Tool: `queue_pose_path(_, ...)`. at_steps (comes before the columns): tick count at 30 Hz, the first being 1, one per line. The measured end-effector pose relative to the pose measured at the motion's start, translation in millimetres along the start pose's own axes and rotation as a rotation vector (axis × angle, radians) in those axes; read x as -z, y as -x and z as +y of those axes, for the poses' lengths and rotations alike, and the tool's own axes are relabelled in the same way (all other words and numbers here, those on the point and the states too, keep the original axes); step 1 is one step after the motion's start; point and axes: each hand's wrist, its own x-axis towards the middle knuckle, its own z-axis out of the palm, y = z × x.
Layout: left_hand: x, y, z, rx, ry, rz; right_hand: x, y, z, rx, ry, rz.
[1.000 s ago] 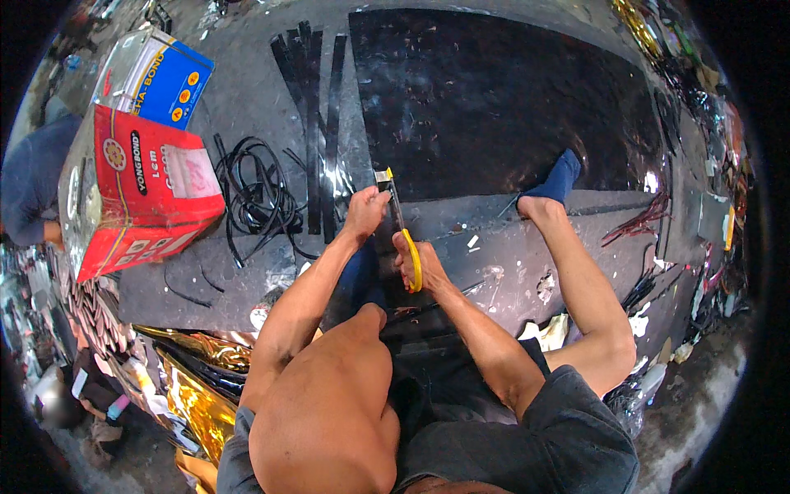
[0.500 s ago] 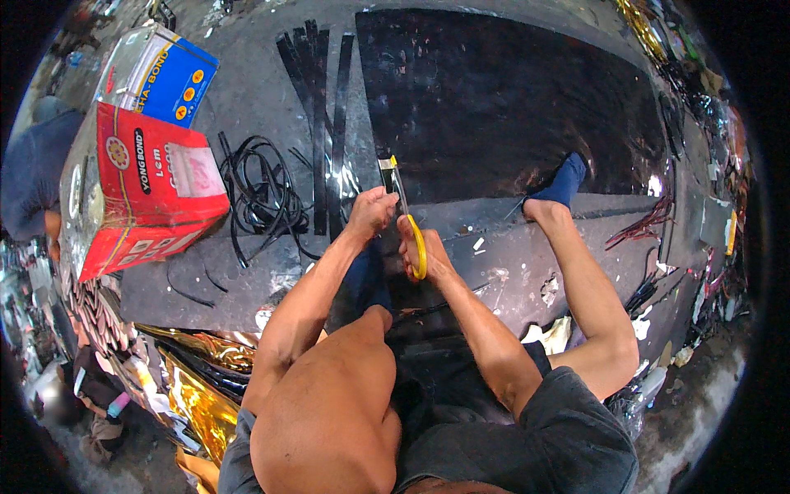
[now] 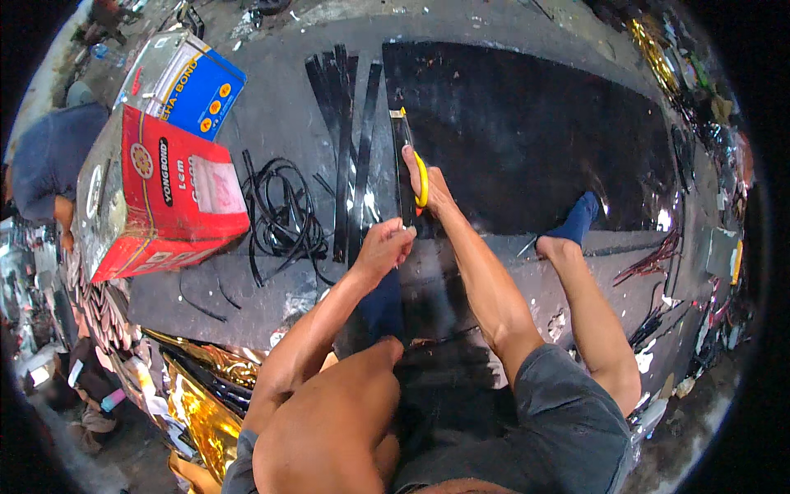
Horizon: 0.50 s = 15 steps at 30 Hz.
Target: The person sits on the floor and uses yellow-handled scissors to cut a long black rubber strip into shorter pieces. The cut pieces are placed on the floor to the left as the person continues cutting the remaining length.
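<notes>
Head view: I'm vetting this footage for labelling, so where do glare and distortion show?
Head view: white glare near the lower right corner of the black sheet and beside the black strips; also in the head view, gold foil shines brightly, the sheet's far edge bows, likely fisheye bending, and the corners go black.

The right hand (image 3: 432, 185) grips a yellow-handled tool (image 3: 423, 183) at the left edge of a black sheet (image 3: 535, 136); the left hand (image 3: 383, 249), fingers bunched, is nearer the body; black strips (image 3: 344, 156) and coiled cord (image 3: 296, 237) lie right of a red tin (image 3: 183, 198).
</notes>
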Motion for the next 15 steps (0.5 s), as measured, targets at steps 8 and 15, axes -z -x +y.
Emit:
queue_pose_path(8,-6,26,31,0.028,0.0,0.006,10,-121,-56,0.087,-0.027,0.137)
queue_pose_path(15,-5,51,47,-0.003,0.065,-0.008,30,-192,-117,0.122,-0.07,0.151)
